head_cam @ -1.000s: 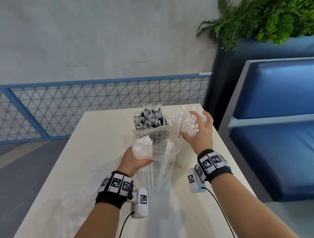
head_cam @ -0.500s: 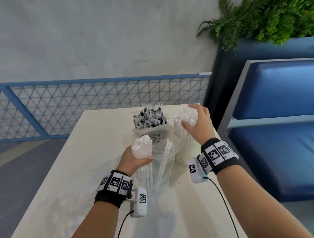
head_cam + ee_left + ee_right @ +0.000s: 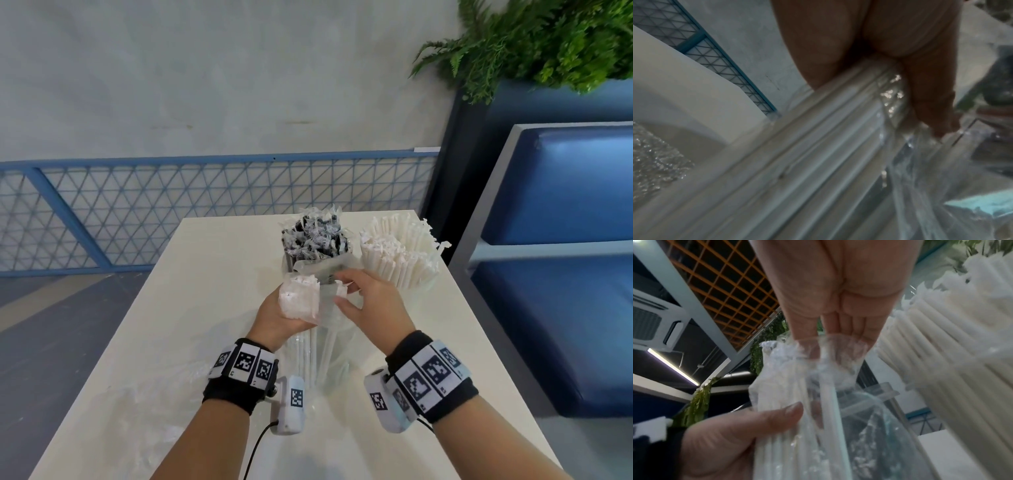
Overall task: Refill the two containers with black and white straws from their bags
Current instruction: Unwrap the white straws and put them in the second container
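Nearest to me, my left hand (image 3: 277, 317) is wrapped around a bundle of white straws (image 3: 297, 299) through the clear bag (image 3: 325, 346), which stands upright on the white table (image 3: 191, 308); the wrist view shows the fingers (image 3: 929, 104) curled against the plastic and the straws (image 3: 818, 154) running along under the palm. Just right of the bag's mouth, my right hand (image 3: 371, 305) has its fingertips dipped into the opening, thumb and fingers (image 3: 840, 327) drawn together around the tops of a few loose straws (image 3: 828, 395) inside; they are close on them, though the crumpled plastic blurs how firm the hold is. My left thumb (image 3: 777, 415) presses the bag's side in that same view.

Behind the bag, touching its upper edge, stands the container of black straws (image 3: 315, 240), packed full, wrapper ends sticking up. Right of the bag and a little farther back is the container of white straws (image 3: 399, 253), also full and fanning outward, near my right hand but apart from it.

Left of the bag, near my forearm, crumpled clear plastic (image 3: 144, 404) lies flat on the table. Beyond the table's far edge runs a blue mesh railing (image 3: 205, 205), with a blue bench (image 3: 565, 240) on the right.
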The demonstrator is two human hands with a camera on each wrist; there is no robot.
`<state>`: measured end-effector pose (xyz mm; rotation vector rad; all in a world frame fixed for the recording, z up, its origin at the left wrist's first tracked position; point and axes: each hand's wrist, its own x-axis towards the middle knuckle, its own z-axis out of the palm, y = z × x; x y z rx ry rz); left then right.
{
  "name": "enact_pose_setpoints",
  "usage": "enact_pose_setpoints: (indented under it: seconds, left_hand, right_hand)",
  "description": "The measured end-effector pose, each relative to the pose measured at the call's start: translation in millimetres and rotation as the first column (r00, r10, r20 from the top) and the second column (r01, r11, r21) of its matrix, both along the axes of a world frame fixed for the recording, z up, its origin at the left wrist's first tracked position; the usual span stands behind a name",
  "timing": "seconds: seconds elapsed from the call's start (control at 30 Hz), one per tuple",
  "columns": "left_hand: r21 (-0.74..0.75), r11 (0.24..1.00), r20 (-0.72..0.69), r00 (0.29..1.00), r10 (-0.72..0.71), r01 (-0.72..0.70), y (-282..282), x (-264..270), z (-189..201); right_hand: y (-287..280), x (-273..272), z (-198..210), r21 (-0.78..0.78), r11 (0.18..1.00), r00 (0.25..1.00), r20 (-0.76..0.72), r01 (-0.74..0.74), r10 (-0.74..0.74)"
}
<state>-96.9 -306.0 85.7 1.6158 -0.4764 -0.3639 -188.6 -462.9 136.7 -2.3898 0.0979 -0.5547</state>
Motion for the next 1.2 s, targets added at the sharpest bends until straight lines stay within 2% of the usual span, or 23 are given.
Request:
enact_pose_setpoints:
  seconds: [0.13,0.23,0.43,0.5,0.57,0.63,0.77,0.87,1.0,1.1,1.2]
  left_hand:
    - [-0.015,0.998,0.020,0.998,-0.054,0.055,2.5,-4.2,6.2]
    - [-0.019,0.997,0.052,0.995,-0.080,0.081,6.0,-3.1,6.6]
    - [0.065,0.987,0.096,0.983,-0.155,0.149,4.7,-3.1,2.0]
    - [0.050,0.987,0.083,0.985,-0.154,0.150,4.5,-4.7,2.2]
    - [0.097,0.983,0.131,0.977,-0.169,0.157,4.5,-5.2,4.1]
    - [0.140,0.973,0.149,0.967,-0.207,0.186,2.3,-6.1,6.3]
    - [0.116,0.976,0.111,0.974,-0.199,0.186,-4.0,-13.3,7.4]
    - [0.171,0.972,0.147,0.971,-0.186,0.161,-6.3,-18.4,9.6]
    - [0.269,0.941,0.097,0.966,-0.238,0.205,-6.5,-19.6,9.4]
    - [0.268,0.942,0.063,0.972,-0.228,0.203,-6.3,-15.4,-2.5]
    - [0.272,0.937,0.038,0.970,-0.238,0.219,-8.7,-16.7,-4.0]
  right_hand:
    - [15.7,4.1,-0.7,0.052,0.991,0.990,-0.067,-0.124,0.127]
    - [26.3,7.9,-9.0,0.154,0.980,0.987,-0.077,-0.124,0.138]
    - [41.2,17.7,-24.8,0.313,0.947,0.996,-0.030,-0.069,0.082]
    - [45.6,18.6,-27.0,0.347,0.937,0.998,-0.035,-0.045,0.061]
    - [49.2,19.5,-27.8,0.402,0.915,0.997,-0.057,-0.018,0.045]
    - [54.5,21.3,-28.5,0.444,0.895,0.996,-0.085,0.039,-0.001]
    - [63.2,27.9,-30.4,0.474,0.866,0.986,-0.121,0.161,-0.116]
    - [66.6,31.3,-34.8,0.573,0.808,0.989,-0.031,0.136,-0.144]
    - [62.1,26.4,-25.1,0.607,0.789,0.990,0.024,0.094,-0.136]
    - [50.4,19.0,-2.4,0.657,0.752,0.974,0.204,-0.061,-0.100]
    - [38.7,13.8,22.5,0.762,0.635,0.967,0.237,-0.122,-0.098]
